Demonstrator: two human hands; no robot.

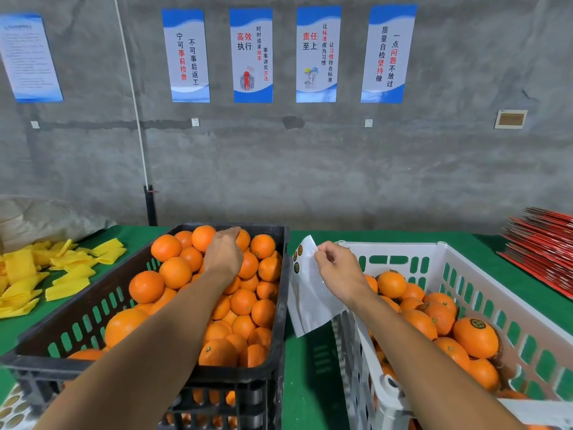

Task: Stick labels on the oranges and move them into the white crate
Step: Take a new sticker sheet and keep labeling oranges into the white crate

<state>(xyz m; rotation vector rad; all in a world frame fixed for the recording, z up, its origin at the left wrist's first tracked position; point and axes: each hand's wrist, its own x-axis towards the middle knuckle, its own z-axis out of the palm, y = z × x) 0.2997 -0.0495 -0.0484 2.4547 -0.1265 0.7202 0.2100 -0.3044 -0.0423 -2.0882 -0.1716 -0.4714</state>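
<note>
I see my left hand (224, 256) lying on the oranges (175, 272) at the black crate's (280, 308) far end, fingers curled over, grip hidden. My right hand (336, 270) pinches the label sheet (307, 301) just left of the white crate (465, 259).

Unlabelled oranges (217, 293) heaped in black crate (280, 330); labelled in white crate (483, 274).

Both forearms and hands (223, 256) are bare, with no sleeves, gloves, watch or rings.
</note>
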